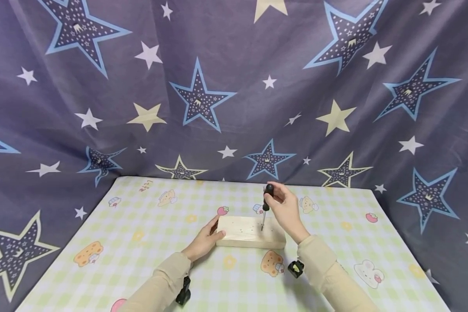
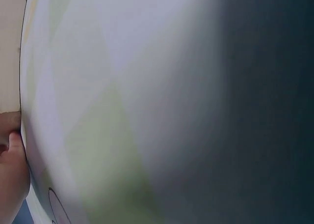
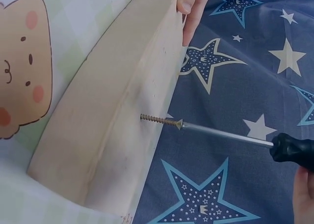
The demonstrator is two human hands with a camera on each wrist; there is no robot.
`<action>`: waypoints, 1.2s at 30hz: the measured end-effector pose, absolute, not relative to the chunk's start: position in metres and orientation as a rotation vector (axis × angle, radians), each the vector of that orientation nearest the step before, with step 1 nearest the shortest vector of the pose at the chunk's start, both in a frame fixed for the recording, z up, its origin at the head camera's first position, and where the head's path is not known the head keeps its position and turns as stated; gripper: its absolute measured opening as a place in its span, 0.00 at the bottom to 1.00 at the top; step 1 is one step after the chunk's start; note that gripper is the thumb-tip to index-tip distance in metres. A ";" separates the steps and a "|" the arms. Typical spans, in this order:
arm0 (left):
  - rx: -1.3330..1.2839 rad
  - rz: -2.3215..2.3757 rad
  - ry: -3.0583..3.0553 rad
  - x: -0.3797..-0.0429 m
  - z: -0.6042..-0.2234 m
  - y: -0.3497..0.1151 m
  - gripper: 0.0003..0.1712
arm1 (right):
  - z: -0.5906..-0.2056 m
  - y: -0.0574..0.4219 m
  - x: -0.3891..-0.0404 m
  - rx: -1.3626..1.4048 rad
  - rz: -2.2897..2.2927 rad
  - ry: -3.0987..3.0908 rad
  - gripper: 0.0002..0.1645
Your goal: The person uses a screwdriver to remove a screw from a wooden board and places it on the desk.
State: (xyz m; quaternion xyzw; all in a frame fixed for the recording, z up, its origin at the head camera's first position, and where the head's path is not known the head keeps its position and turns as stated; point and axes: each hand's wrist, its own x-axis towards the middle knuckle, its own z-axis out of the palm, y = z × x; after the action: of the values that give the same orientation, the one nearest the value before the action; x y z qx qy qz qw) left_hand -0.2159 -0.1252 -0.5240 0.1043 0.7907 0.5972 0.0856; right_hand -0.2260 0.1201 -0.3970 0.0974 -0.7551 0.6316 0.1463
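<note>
A pale wooden block (image 1: pixel 242 227) lies flat on the table, with several small dark holes in its top. My left hand (image 1: pixel 203 240) grips the block's left end, thumb at the front and fingers behind. In my right hand (image 1: pixel 286 212) is a screwdriver (image 1: pixel 268 199) with a black handle, pinched near its top and held nearly upright. In the right wrist view the screwdriver's metal shaft (image 3: pixel 225 134) meets the head of a brass-coloured screw (image 3: pixel 161 120). The screw stands in the block's top face with most of its thread showing. The left wrist view catches only part of the left hand (image 2: pixel 13 170).
A checked cloth with cartoon prints covers the table (image 1: pixel 160 260). Behind it hangs a dark curtain (image 1: pixel 234 117) patterned with stars. Black wrist cameras sit below both sleeves, the right one (image 1: pixel 296 268) just above the cloth.
</note>
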 end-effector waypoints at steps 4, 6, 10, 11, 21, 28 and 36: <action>0.316 1.787 2.343 -0.215 -0.521 -0.125 0.41 | -0.398 0.119 -0.227 0.260 1.825 -2.141 0.18; 0.314 1.786 2.345 -0.215 -0.520 -0.126 0.41 | -0.398 0.118 -0.227 0.252 1.832 -2.121 0.17; 0.313 1.778 2.350 -0.214 -0.519 -0.125 0.41 | -0.400 0.118 -0.228 0.227 1.809 -2.107 0.15; 0.314 1.774 2.352 -0.214 -0.519 -0.125 0.41 | -0.400 0.118 -0.228 0.224 1.795 -2.109 0.15; 0.323 1.780 2.355 -0.215 -0.521 -0.125 0.41 | -0.399 0.122 -0.226 0.210 1.756 -2.152 0.20; 0.329 1.807 2.339 -0.209 -0.512 -0.124 0.39 | -0.398 0.123 -0.224 0.211 1.785 -2.181 0.24; 0.315 1.813 2.334 -0.209 -0.510 -0.123 0.39 | -0.394 0.119 -0.223 0.210 1.814 -2.168 0.18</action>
State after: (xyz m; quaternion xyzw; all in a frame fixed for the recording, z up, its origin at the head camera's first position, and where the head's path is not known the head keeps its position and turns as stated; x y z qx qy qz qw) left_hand -0.2089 -0.1227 -0.5105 0.1055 0.7824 0.6079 0.0845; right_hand -0.2235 0.1190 -0.3941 0.0734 -0.7558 0.6325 0.1528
